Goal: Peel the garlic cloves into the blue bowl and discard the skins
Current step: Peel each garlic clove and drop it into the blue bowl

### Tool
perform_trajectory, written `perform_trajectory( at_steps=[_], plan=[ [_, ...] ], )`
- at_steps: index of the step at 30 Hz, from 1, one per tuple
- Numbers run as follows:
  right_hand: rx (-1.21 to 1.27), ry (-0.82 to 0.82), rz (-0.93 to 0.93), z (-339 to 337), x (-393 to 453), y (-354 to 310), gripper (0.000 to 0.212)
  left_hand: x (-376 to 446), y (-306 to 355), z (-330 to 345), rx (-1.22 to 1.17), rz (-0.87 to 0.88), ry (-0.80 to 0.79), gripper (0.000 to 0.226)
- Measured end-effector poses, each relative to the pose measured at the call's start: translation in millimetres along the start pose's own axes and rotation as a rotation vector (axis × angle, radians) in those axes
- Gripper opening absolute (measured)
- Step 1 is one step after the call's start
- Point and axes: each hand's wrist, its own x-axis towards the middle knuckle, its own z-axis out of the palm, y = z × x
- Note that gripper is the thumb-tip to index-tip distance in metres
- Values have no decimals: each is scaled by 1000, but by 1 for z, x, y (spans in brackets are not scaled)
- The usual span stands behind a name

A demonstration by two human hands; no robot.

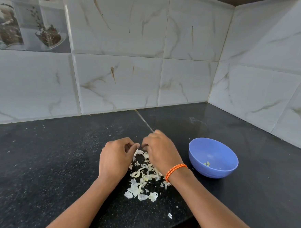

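Observation:
My left hand (pixel 115 157) and my right hand (pixel 161 151) are close together over the black countertop, fingertips curled toward each other. Whatever they pinch is hidden between the fingers; a strip of pale skin hangs at the left fingertips. Below and between my hands lies a heap of white garlic skins (pixel 144 181). The blue bowl (pixel 213 171) stands to the right of my right hand, with a few small pale garlic pieces (pixel 207 163) on its bottom. An orange thread band circles my right wrist.
The black granite countertop (pixel 53 160) runs into a corner of white marble-look wall tiles (pixel 122 76) behind and to the right. Its front edge (pixel 183 221) cuts in near my right forearm. Stray skin flakes (pixel 169 215) lie near that edge.

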Motion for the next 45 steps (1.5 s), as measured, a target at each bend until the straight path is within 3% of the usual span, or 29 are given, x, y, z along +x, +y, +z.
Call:
perform_trajectory(
  at_steps=[3,5,10,13,19,28,33,45],
  plan=[
    [-14,-107,-26,13,-13,-10,19,0,-1,2,-15,7,38,43],
    [38,-112,-2,13,-15,-6,16,0,1,3,-42,54,24,44],
    [257,243,153,-17,-25,10,14,-6,6,7,-195,196,-180,26],
    [301,274,178,-12,-48,16,14,-11,14,9,-194,246,-246,13],
    [405,325,163,-1,-72,26,19,-18,25,12,-92,273,-184,8],
    [508,363,181,-1,-71,22,6,-18,24,12,-47,266,-152,2],
    [488,327,169,6,-70,25,11,-21,30,10,-69,245,-157,6],
    [613,320,128,2,-69,22,19,-20,38,6,-467,26,-216,15]
  ],
)
